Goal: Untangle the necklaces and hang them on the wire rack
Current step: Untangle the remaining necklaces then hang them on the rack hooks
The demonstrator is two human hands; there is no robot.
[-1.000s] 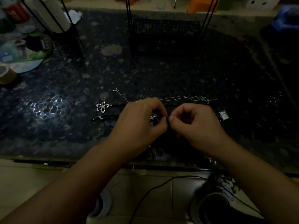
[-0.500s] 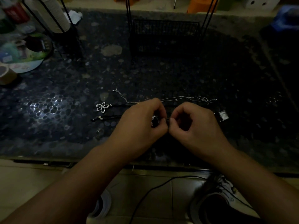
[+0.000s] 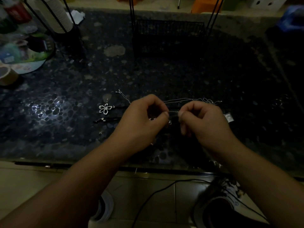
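Note:
On the dark pebble-patterned table (image 3: 164,76), my left hand (image 3: 143,122) and my right hand (image 3: 204,120) each pinch a dark necklace cord (image 3: 173,112) stretched short between their fingertips. A small silver clasp (image 3: 169,122) dangles under it. A thin silver chain (image 3: 184,100) lies just behind my hands, knotted at its right end. A silver flower pendant (image 3: 105,108) on a black cord lies to the left. The black wire rack (image 3: 169,35) stands at the back centre.
A second black wire stand with a white cup stack (image 3: 57,15) is at the back left, next to a round printed plate (image 3: 21,53) and a tape roll (image 3: 6,76). A small silver tag (image 3: 229,117) lies right of my right hand. Shoes and a cable are on the floor below.
My hands have drawn slightly apart, pulling a short length of the cord taut between them. They also sit a little higher than before.

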